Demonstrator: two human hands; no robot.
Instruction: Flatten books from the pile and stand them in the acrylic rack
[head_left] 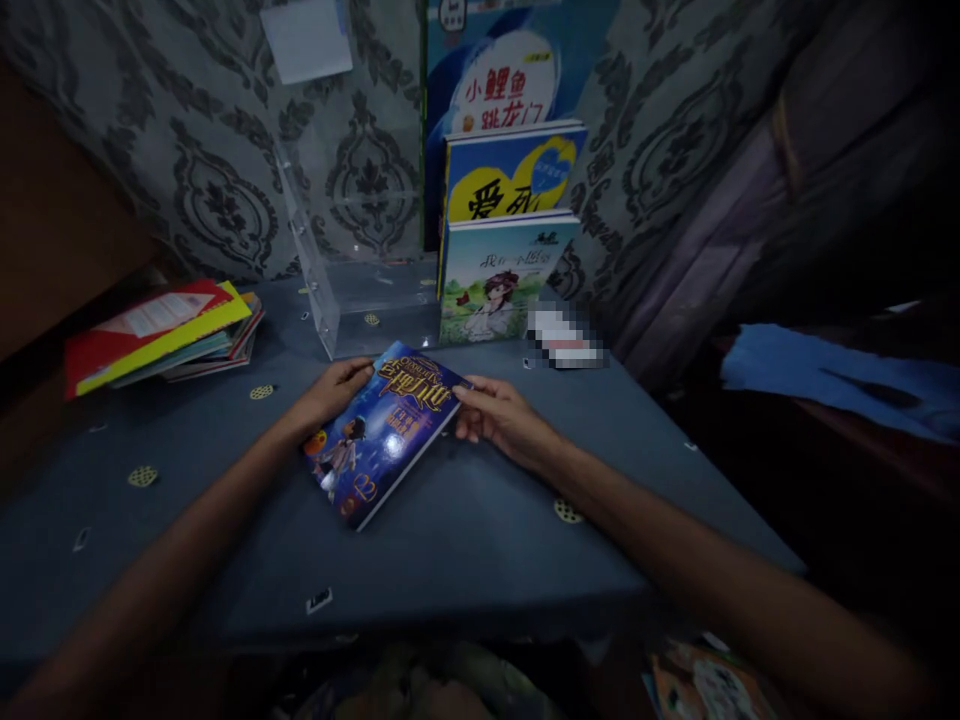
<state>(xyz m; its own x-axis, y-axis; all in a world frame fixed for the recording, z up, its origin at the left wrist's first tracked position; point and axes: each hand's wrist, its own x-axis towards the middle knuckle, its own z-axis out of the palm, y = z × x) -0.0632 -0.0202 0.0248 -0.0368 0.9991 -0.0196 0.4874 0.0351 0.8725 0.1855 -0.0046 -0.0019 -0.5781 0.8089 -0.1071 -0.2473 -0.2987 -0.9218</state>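
A glossy dark blue book [382,430] with gold lettering and a cartoon girl on its cover is held just above the blue-grey table [465,540], tilted. My left hand [334,390] grips its far left edge, fingers curled over the cover. My right hand [499,415] pinches its right edge. Behind it stands a clear plastic book stand [352,250] with three picture books in stepped rows: a green-covered one [499,280] in front, a blue and yellow one [514,175] in the middle, and a blue one [502,70] at the back.
A stack of thin books [161,335] with a red and yellow cover on top lies at the table's left rear. Patterned grey wallpaper [187,130] backs the table. A blue cloth [832,380] lies on dark furniture to the right. More books [705,685] lie on the floor below.
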